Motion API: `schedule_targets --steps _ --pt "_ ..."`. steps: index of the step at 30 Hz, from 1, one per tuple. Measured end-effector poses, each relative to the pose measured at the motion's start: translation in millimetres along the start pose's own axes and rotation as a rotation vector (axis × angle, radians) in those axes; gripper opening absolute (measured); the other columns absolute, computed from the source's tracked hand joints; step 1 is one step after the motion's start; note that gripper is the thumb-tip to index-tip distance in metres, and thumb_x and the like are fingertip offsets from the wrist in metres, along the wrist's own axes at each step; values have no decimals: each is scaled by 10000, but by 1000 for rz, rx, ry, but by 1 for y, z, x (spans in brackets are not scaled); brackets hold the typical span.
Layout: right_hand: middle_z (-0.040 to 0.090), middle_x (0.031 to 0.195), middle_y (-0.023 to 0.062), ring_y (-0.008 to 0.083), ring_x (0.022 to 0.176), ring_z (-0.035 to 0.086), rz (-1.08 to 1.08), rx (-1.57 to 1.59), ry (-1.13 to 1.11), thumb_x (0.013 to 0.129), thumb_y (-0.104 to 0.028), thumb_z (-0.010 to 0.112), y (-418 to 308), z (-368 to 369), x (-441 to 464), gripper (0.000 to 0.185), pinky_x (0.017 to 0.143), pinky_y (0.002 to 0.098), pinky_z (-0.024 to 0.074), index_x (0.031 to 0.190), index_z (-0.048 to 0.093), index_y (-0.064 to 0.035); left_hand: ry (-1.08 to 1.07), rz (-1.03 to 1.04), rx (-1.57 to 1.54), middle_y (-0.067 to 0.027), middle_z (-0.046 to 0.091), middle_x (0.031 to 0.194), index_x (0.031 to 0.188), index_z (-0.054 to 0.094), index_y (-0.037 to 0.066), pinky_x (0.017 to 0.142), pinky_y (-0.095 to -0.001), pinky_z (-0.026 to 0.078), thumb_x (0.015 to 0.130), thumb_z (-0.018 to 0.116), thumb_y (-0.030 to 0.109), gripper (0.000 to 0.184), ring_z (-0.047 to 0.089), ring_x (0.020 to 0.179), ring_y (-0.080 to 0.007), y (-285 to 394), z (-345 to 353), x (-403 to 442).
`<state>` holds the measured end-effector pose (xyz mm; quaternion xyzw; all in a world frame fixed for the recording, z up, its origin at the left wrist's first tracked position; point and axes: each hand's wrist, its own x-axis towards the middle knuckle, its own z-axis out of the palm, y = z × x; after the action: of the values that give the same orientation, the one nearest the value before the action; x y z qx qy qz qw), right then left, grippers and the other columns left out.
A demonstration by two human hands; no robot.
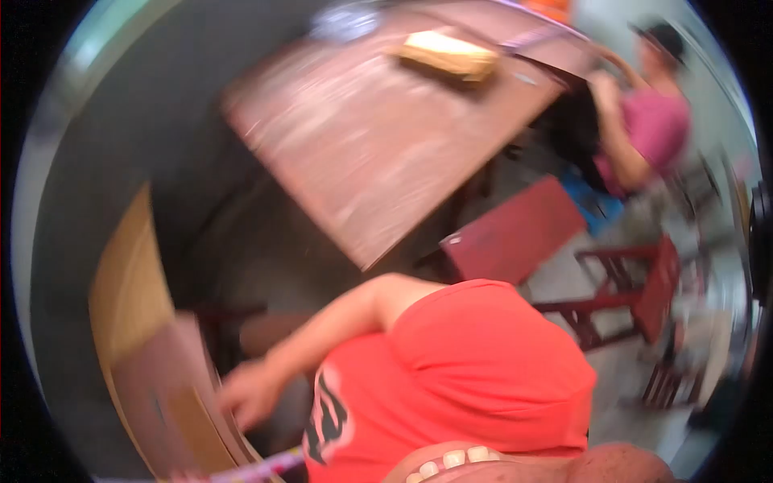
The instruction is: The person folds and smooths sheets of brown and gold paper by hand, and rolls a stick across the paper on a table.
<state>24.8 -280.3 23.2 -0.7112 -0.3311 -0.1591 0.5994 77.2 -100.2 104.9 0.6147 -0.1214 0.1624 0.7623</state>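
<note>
Red cloth covers my torso, and my bare arm reaches from it toward the lower left. At the end of that arm, my right hand (251, 394) is at the edge of a brownish board or box panel (157, 386); motion smears its fingers, so its grip is unclear. A taller tan panel (129, 282) stands behind that one. Along the bottom edge runs a light strip with a coloured pattern (262, 468). A small skin-coloured blur beside it may be my left hand (189, 476), mostly cut off by the frame.
A large brown table (338, 153) bears a yellow wrapped block (448, 56) and a shiny clear bundle (346, 22). Dark red stools (515, 229) (656, 294) stand to the right. Another person in a pink top and dark cap (656, 133) sits by the table.
</note>
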Motion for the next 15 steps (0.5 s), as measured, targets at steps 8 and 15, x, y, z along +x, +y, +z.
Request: schedule_targets --steps 8,15 --pt "679 940 122 219 853 659 311 -402 355 801 -179 682 92 -84 59 279 743 315 529 1023 675 -8 278 -180 235 -58 555 774 974 508 33 421 -207 358 950 482 143 116 457 496 -77 25 -89 -88" --pt "604 1176 198 306 1121 558 110 -498 -51 881 -216 548 185 -40 172 357 959 432 438 1185 601 -37 466 -333 499 -31 539 767 1104 514 -5 463 -185 399 955 493 122 197 482 536 -48 6 -122 -127"
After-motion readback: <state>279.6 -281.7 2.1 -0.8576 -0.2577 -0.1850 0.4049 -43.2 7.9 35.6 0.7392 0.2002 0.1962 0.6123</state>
